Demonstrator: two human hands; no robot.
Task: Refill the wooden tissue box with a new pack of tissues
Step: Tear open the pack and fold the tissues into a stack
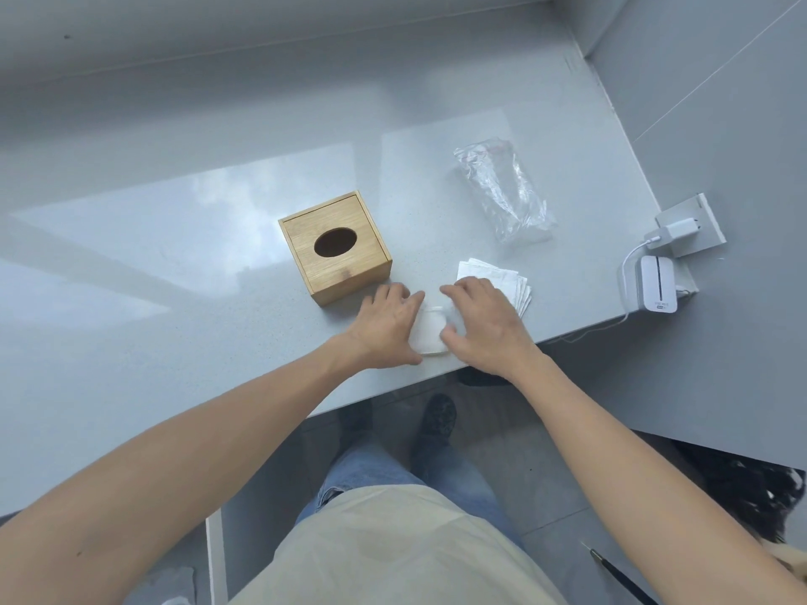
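Note:
A square wooden tissue box [336,247] with a dark oval slot in its lid stands on the grey counter, lid shut. Just in front of it, near the counter's edge, lies a white pack of tissues [430,331] in clear wrap. My left hand [386,325] grips its left side and my right hand [478,320] grips its right side, covering most of it. A small stack of loose white tissues [502,277] lies to the right, partly under my right hand.
An empty crumpled clear plastic bag [506,189] lies behind the loose tissues. At the right stand a wall socket with a white charger [681,227] and a white device [657,283] with a cable. The grey counter [174,264] ends close to my hands.

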